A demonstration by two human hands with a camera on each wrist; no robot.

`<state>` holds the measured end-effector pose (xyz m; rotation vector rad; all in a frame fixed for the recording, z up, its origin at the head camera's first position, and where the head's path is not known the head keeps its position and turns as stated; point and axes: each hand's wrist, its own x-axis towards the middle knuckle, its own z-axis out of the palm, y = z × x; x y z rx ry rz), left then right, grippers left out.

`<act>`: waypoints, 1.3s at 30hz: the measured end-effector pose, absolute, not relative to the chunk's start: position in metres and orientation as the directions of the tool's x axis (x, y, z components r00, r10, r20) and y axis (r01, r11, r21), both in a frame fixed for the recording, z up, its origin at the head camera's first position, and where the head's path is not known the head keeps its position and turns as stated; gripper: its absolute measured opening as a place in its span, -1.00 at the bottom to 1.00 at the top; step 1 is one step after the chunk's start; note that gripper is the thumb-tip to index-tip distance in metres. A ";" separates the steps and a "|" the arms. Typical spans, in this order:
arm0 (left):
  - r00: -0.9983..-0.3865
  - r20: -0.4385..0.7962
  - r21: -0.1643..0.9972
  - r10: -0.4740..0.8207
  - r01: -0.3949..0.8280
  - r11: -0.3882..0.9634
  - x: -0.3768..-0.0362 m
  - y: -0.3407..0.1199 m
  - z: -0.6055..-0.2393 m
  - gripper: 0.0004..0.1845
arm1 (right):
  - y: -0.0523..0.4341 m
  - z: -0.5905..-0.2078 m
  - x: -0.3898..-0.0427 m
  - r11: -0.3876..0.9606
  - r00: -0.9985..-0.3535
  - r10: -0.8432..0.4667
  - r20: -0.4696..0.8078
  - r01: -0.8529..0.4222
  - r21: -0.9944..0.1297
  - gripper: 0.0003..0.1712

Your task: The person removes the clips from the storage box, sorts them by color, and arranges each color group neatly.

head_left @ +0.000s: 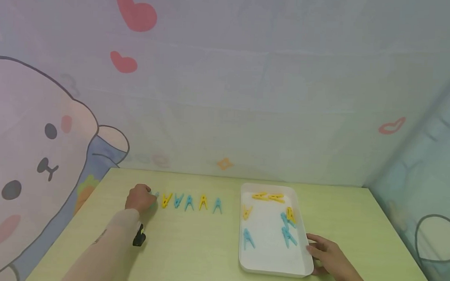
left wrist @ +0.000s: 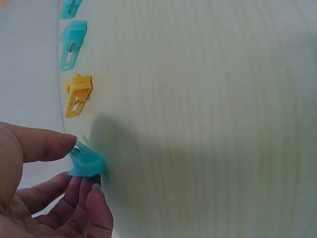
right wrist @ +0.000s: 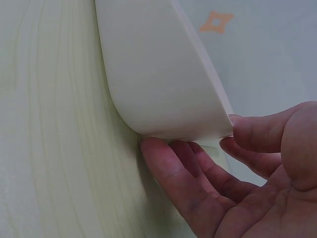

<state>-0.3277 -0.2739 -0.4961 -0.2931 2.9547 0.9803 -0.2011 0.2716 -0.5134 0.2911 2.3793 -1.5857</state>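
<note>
Five clothespins are lined up left of the white tray (head_left: 272, 270); a sixth, a blue clothespin (left wrist: 87, 163), is pinched by the left hand (head_left: 140, 199). Seven remain in the tray, whose corner is held by the right hand (head_left: 331, 256), thumb on the rim and fingers under it.

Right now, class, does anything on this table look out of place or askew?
Nothing is spilled or damaged. The clothespins on the table stand in a neat row, the left hand pinching a blue clothespin at its end. Those in the white tray lie scattered.

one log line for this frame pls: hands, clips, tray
left hand: pinches blue clip at left end of table row | right hand: holds white tray by near right corner | tray: yellow and blue clips inside
</note>
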 end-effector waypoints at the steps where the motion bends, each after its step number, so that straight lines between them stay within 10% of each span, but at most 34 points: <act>1: -0.982 -0.071 0.590 -0.175 -0.183 0.787 -0.327 -0.274 -0.496 -0.49 | 0.272 -0.514 -0.201 0.381 -0.944 0.020 -0.329 0.311 -0.871 -0.42; 28: -0.982 -0.040 0.559 -0.183 -0.173 0.811 -0.323 -0.268 -0.485 -0.48 | 0.270 -0.518 -0.203 0.361 -0.943 0.020 -0.331 0.315 -0.877 -0.42; 39: -0.997 -0.031 0.725 -0.074 -0.073 0.685 -0.320 -0.204 -0.469 -0.54 | 0.272 -0.516 -0.202 0.368 -0.943 0.015 -0.332 0.314 -0.875 -0.44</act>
